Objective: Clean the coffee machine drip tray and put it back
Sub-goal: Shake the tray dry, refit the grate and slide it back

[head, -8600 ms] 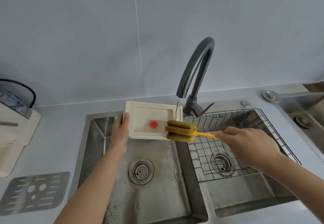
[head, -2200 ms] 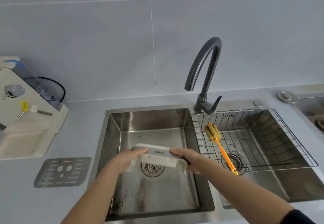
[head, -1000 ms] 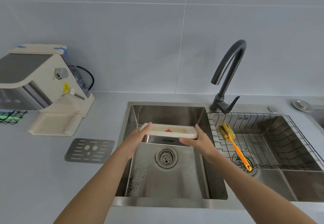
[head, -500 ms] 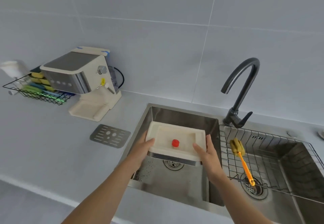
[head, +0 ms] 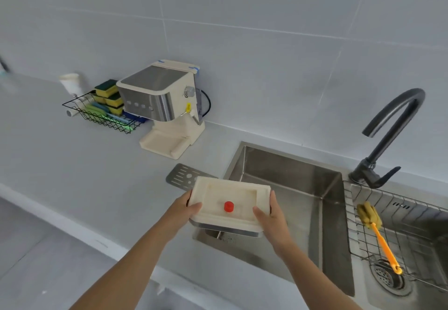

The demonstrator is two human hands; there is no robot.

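I hold the cream drip tray level, open side up, over the left rim of the sink. A red float stands in its middle. My left hand grips the tray's left end and my right hand grips its right end. The cream and steel coffee machine stands at the back left of the counter, its base bare. The metal grate lies flat on the counter between the machine and the tray, partly hidden by the tray.
A black faucet rises behind the sink. A sponge brush with an orange handle lies on the wire rack in the right basin. A wire basket with sponges sits left of the machine. The counter's front edge runs below my arms.
Both hands have carried the tray left, from over the basin to the sink's left rim, and my view has swung left toward the coffee machine.
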